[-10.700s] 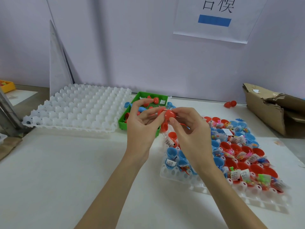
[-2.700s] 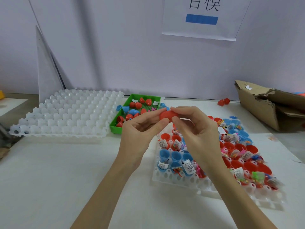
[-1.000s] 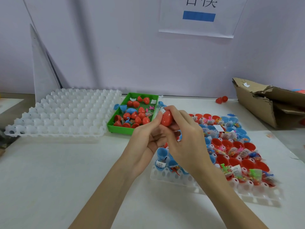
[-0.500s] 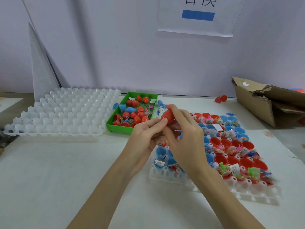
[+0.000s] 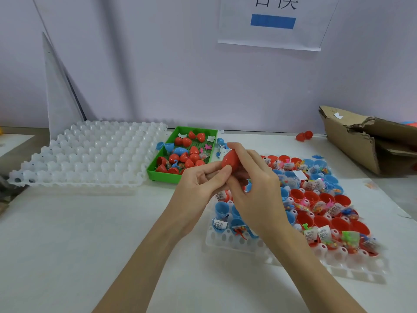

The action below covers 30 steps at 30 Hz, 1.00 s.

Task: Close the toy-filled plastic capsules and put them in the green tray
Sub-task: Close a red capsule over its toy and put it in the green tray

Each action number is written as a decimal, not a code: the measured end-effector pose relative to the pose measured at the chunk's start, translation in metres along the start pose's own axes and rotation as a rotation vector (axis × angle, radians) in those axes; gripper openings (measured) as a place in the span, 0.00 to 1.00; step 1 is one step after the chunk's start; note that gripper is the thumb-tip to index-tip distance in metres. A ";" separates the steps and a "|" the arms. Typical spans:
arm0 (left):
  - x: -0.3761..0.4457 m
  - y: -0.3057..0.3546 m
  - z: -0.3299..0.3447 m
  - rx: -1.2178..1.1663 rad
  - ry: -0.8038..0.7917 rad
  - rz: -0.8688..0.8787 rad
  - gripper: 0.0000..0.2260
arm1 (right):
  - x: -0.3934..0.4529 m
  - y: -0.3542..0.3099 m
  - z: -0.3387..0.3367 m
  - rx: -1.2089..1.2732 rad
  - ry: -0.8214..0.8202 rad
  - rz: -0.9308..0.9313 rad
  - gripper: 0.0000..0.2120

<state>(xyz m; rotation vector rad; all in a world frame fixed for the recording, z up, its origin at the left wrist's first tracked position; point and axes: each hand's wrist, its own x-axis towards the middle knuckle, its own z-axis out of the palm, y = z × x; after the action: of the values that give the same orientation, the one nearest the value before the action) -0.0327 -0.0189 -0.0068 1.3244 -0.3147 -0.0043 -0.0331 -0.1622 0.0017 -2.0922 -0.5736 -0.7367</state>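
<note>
Pinching a red capsule [image 5: 230, 159], both hands [image 5: 225, 188] hover over a white table [image 5: 90, 233] by a lilac wall [image 5: 158, 64].

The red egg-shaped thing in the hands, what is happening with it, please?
A person is holding a red capsule with both hands, the left hand and the right hand, above the table. It looks closed or nearly so. Behind it stands the green tray, which already holds several closed red capsules. To the right, a white holder carries many open red and blue halves with packed toys, so much work remains.
</note>
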 end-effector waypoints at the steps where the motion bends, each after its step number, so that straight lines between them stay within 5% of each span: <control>1: 0.000 0.000 0.000 0.000 -0.002 0.000 0.17 | 0.000 0.000 0.000 -0.001 0.003 -0.001 0.27; 30: -0.001 0.005 0.000 0.214 -0.029 -0.022 0.13 | -0.001 -0.001 0.002 -0.043 -0.059 0.062 0.27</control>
<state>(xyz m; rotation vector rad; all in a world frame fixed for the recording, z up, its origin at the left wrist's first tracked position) -0.0348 -0.0174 -0.0027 1.5410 -0.3328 -0.0085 -0.0342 -0.1607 0.0005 -2.1674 -0.5261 -0.6594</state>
